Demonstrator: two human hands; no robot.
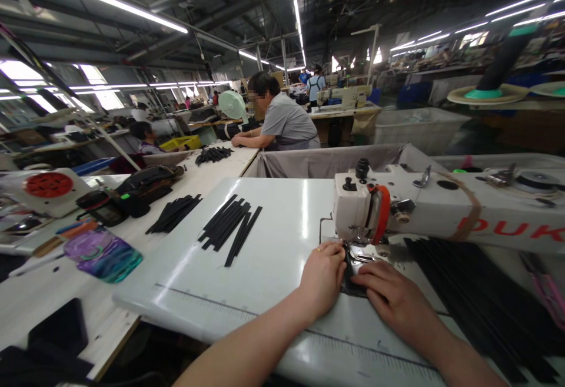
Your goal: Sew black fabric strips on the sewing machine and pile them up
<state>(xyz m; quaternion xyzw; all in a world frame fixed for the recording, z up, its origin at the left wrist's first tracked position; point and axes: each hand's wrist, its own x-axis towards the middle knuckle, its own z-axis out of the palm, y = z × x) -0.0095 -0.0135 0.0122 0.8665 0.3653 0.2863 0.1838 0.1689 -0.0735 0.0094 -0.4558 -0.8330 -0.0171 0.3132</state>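
Observation:
My left hand (323, 276) rests on the white sewing table (265, 222), fingers curled and pressed on the left edge of a small black piece (351, 275) under the needle of the white sewing machine (397, 204). My right hand (391, 298) lies flat over the right side of the same piece, fingers together, pointing left. Only a sliver of the black piece shows between my hands. A ring shows on my left hand.
Piles of black strips lie on the table: one (229, 225) ahead left, another (174, 213) further left, a big stack (481, 298) right of the machine. A purple-teal pouch (102, 254), a fabric-lined bin (326, 160), and a seated person (282, 119) in grey are beyond.

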